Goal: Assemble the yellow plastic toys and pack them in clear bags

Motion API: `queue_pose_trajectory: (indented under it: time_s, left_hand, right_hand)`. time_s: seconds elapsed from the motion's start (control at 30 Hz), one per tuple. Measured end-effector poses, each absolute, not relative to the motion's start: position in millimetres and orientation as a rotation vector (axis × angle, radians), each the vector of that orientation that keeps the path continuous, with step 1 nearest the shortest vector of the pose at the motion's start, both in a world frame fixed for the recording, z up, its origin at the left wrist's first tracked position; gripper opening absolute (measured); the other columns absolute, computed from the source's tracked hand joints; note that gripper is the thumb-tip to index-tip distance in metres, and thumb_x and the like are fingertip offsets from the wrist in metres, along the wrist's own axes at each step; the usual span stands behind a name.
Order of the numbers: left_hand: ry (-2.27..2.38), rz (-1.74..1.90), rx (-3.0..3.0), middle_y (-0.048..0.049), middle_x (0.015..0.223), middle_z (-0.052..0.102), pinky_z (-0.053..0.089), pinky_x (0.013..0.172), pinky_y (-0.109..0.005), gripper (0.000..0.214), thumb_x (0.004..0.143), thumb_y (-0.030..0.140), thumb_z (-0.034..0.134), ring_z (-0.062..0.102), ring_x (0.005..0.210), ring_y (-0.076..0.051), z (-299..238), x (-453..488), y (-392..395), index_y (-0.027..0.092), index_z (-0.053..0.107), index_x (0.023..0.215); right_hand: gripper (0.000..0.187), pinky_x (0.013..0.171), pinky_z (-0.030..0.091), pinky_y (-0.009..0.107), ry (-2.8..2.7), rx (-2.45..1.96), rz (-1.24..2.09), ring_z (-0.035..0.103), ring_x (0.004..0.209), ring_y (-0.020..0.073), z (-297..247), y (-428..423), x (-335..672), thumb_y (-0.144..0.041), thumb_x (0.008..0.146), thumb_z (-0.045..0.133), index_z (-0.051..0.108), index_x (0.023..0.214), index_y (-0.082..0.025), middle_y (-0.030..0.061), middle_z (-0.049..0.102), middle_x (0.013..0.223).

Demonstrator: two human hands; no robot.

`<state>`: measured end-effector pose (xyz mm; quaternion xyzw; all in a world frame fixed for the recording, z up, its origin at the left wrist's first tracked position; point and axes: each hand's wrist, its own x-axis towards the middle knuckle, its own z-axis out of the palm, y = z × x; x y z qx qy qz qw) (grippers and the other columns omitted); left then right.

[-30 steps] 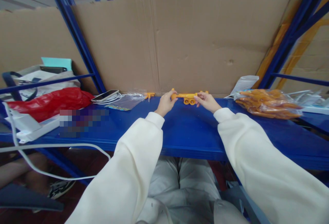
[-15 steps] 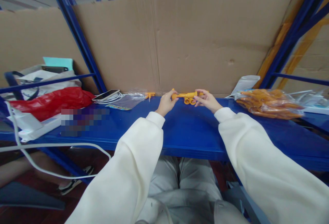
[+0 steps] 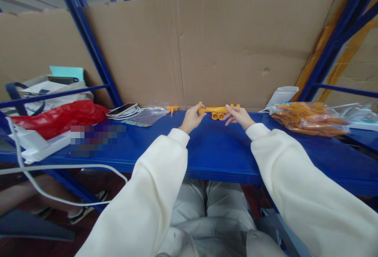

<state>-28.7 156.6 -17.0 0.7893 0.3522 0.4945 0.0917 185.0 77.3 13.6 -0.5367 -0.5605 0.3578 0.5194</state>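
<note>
A yellow plastic tube-shaped piece [image 3: 215,109] lies crosswise near the back of the blue shelf. At its left end, the fingers of my left hand [image 3: 191,118] are closed around a knobbed yellow part. My right hand [image 3: 239,117] is by the tube's right end, its fingers loosely spread; the fingertips partly cover that end. Just below the tube are two round yellow cup-like pieces [image 3: 218,116]. Another small yellow part [image 3: 235,106] shows behind my right hand. Farther left, a yellow piece with small prongs [image 3: 172,110] lies on the shelf.
A clear plastic bag [image 3: 150,116], a phone [image 3: 122,109] with a white cable and a red bag [image 3: 67,117] are on the left. A bag of yellow parts [image 3: 308,119] lies on the right. Cardboard [image 3: 224,48] stands behind, between blue posts [image 3: 88,40].
My right hand's fingers have loosened and spread at the tube's right end, showing more of the yellow part behind them. My left hand has stayed nearly still.
</note>
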Motion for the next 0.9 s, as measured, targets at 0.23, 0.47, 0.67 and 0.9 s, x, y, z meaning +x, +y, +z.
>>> queue_pose_trajectory:
  time_s: [0.23, 0.47, 0.67, 0.9]
  left_hand:
    - [1.054, 1.465, 2.366, -0.0056, 0.092, 0.077, 0.058, 0.079, -0.028, 0.025, 0.080, 0.013, 0.075, 0.075, 0.084, -0.020, -16.2, -30.1, 156.0, 0.018, 0.070, 0.104]
    - [1.047, 1.482, 2.343, -0.0046, 0.091, 0.076, 0.058, 0.076, -0.026, 0.025, 0.081, 0.014, 0.075, 0.075, 0.081, -0.018, -17.0, -28.1, 156.6, 0.019, 0.070, 0.104]
    - [0.978, 1.482, 2.372, -0.0048, 0.093, 0.077, 0.059, 0.075, -0.026, 0.024, 0.081, 0.017, 0.074, 0.074, 0.084, -0.019, -18.2, -28.1, 158.6, 0.019, 0.070, 0.105]
    - [1.004, 1.473, 2.351, -0.0048, 0.090, 0.077, 0.059, 0.075, -0.027, 0.022, 0.079, 0.015, 0.074, 0.075, 0.085, -0.020, -16.8, -28.1, 156.2, 0.018, 0.071, 0.100]
  right_hand:
    - [0.027, 0.048, 0.057, 0.022, -1.328, -1.155, 0.979, 0.070, 0.048, 0.0131, 10.4, 81.4, 189.5, -0.038, 0.094, 0.073, 0.056, 0.107, -0.021, -0.0002, 0.077, 0.073]
    - [0.037, 0.042, 0.049, 0.016, -1.351, -1.204, 0.917, 0.066, 0.043, 0.0112, 11.9, 78.9, 188.7, -0.053, 0.092, 0.070, 0.057, 0.084, -0.019, 0.0010, 0.072, 0.059]
    - [0.038, 0.042, 0.047, 0.015, -1.308, -1.280, 0.909, 0.065, 0.042, 0.0093, 14.4, 75.7, 187.4, -0.053, 0.094, 0.067, 0.059, 0.079, -0.018, 0.0018, 0.073, 0.062]
    - [0.020, 0.053, 0.059, 0.023, -1.297, -1.196, 1.008, 0.069, 0.048, 0.0128, 11.8, 79.4, 190.9, -0.039, 0.099, 0.065, 0.062, 0.102, -0.020, 0.0050, 0.078, 0.080]
